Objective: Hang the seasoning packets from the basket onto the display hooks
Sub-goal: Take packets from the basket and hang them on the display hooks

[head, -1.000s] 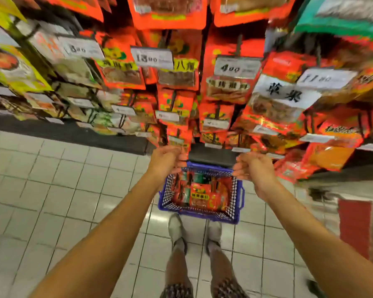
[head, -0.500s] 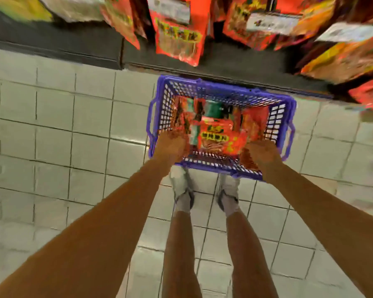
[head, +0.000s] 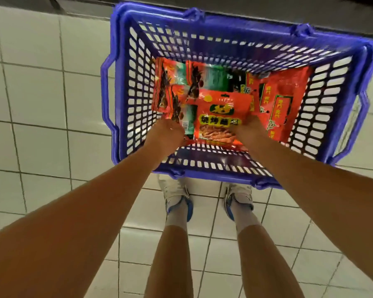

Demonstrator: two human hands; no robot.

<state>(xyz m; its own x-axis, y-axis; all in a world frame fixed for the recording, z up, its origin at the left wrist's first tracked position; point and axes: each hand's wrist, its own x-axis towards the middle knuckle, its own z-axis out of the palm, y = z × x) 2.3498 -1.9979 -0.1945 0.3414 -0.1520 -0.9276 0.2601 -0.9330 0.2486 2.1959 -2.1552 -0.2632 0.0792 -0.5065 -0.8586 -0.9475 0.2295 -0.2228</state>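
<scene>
A blue plastic basket [head: 202, 173] stands on the tiled floor just beyond my feet. Several seasoning packets lie inside it. On top, in the middle, is an orange packet [head: 221, 117] with yellow characters. Red-and-green packets [head: 172, 82] lie to its left and red packets [head: 282, 95] to its right. Both my hands reach down into the basket. My left hand [head: 167, 136] is at the orange packet's lower left corner, its fingers hidden. My right hand [head: 249, 127] grips the packet's right edge. The display hooks are out of view.
White floor tiles [head: 41, 93] surround the basket. A dark shelf base [head: 202, 2] runs along the top edge right behind it. My legs and white shoes [head: 177, 198] stand close to the basket's near rim.
My view has dropped from the hanging display down to the basket. Both hands came down from the hooks and reached inside, closing in on the orange packet.
</scene>
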